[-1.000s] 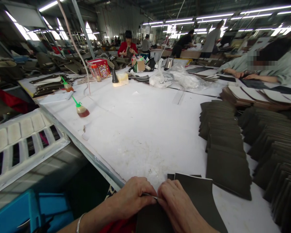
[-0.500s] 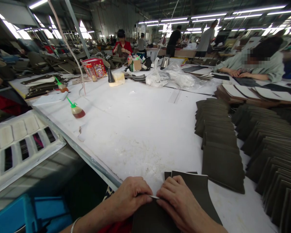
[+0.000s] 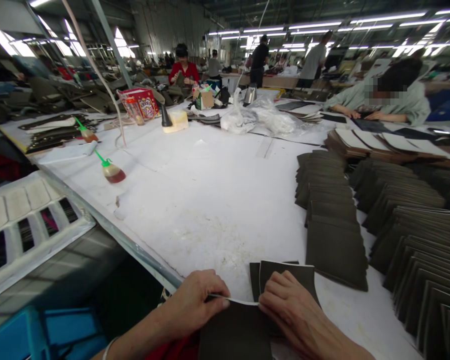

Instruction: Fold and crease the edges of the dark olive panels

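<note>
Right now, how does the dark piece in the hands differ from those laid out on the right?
The held dark piece is single, its top edge handled by the left hand and right hand; the fanned dark pieces lie untouched in overlapping rows. The held piece's edge lifts; the fanned pieces lie flat. Both are dark olive.

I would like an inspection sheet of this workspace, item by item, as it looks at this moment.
Surface: white worktable, scuffed and stained.
Job's things: dark olive flat fabric piece, lifted at its pale top edge; similar pieces under it; overlapping rows of dark pieces on the right.
Clutter: squeeze bottle with green nozzle and reddish liquid; clear plastic bags; red printed box.
Grippers: left hand and right hand both pinch the fabric piece's top edge.
Cables: pale cord hangs down to the table on the left.
Surroundings: person in pale green working at the right; person in red at the far end.
</note>
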Motion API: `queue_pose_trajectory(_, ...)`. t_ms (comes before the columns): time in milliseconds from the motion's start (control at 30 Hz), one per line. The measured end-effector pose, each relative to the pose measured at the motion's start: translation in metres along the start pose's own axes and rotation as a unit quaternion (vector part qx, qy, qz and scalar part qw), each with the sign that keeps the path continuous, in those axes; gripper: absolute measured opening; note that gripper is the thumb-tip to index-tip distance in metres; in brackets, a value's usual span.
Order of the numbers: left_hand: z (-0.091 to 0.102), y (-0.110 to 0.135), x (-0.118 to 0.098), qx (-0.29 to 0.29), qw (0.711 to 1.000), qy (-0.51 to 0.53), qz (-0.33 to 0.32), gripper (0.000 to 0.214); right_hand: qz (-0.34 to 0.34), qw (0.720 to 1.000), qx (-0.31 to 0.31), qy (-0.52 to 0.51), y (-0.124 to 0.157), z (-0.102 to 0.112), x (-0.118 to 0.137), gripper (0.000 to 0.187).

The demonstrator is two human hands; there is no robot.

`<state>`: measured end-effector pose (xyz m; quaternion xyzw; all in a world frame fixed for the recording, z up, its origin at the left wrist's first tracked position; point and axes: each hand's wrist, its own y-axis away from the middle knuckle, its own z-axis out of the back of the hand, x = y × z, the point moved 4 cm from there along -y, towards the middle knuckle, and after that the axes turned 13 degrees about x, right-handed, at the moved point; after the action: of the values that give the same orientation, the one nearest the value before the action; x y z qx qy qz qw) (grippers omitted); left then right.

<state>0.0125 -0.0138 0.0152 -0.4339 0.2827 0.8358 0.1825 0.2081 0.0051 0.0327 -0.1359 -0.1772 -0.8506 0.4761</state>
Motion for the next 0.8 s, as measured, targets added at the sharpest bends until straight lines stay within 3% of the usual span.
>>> queue_pose_trajectory(267,-0.018,-0.027,-0.026,0.036,0.987,-0.139,-0.068,0.021,-0.013,0.999,0.021,-0.027,-0.005,-0.001,0.005,0.024)
queue_pose_trajectory(400,-0.022,-0.03,-0.024,0.023,0.994,-0.085,-0.068,0.019,-0.019,0.998,0.018,-0.057,-0.001,-0.007,0.004,0.039)
queue_pose_trajectory(500,-0.018,-0.025,-0.014,0.025,0.999,-0.029,-0.027,0.015,-0.03,0.995,0.012,-0.09,0.001,-0.012,0.0,0.048)
queue_pose_trajectory(633,-0.009,-0.01,0.0,0.036,0.999,0.022,0.0,0.008,-0.069,0.986,0.017,-0.151,0.005,-0.016,-0.009,0.045)
queue_pose_trajectory(800,0.0,0.001,0.005,-0.004,0.999,0.044,0.024,0.008,-0.102,0.973,0.033,-0.205,0.004,-0.018,-0.014,0.044)
